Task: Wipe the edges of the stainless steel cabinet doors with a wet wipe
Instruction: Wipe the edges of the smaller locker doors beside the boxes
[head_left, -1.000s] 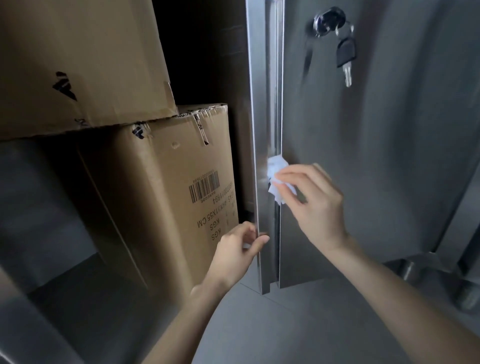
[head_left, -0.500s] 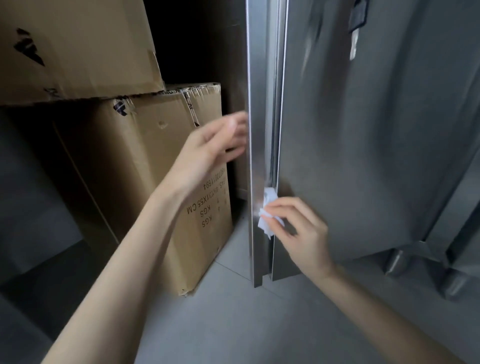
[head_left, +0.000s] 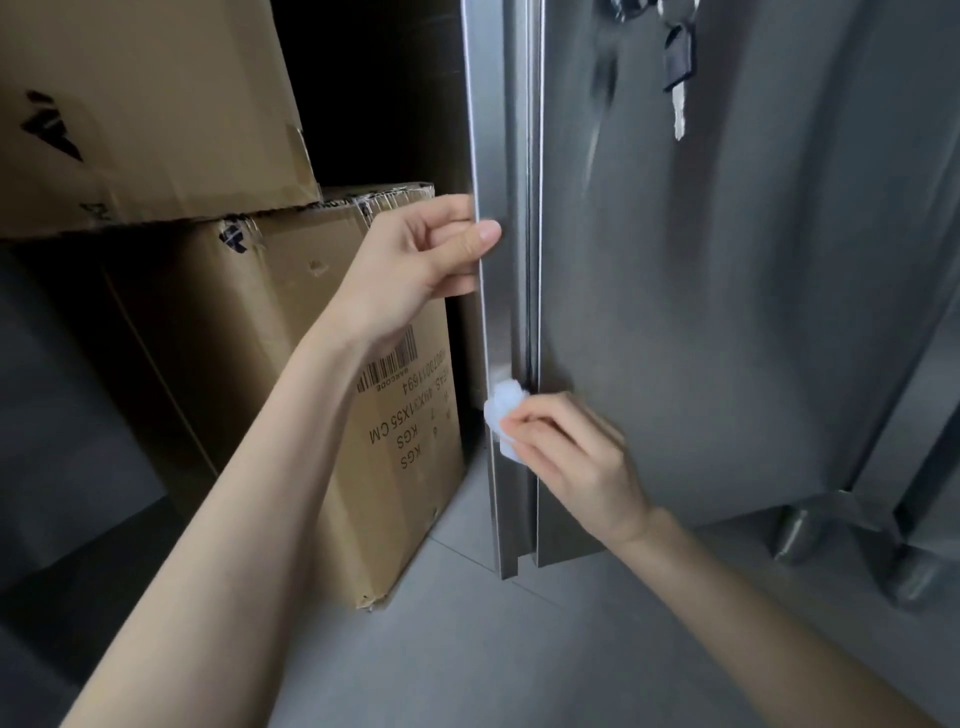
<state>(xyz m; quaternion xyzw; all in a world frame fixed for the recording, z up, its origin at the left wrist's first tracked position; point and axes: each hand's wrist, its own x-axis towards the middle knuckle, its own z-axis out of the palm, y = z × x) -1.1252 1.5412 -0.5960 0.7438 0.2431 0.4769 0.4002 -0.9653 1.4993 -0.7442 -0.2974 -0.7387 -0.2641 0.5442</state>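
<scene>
A stainless steel cabinet door (head_left: 727, 291) fills the right half of the view. Its narrow folded edge (head_left: 506, 322) runs vertically down the middle. My left hand (head_left: 415, 254) grips that edge at mid height, thumb on the front face and fingers behind. Lower down, my right hand (head_left: 571, 457) pinches a crumpled white wet wipe (head_left: 503, 415) and presses it against the edge and the groove beside it.
Two cardboard boxes are stacked at the left, the lower one (head_left: 291, 364) standing close to the door edge, the upper one (head_left: 145, 104) overhanging it. A key (head_left: 678, 83) hangs from the lock at the top right. Steel cabinet feet (head_left: 800, 530) stand on the grey floor.
My left hand rose from low on the door edge and now grips it at mid height. My right hand slid the wipe down the edge.
</scene>
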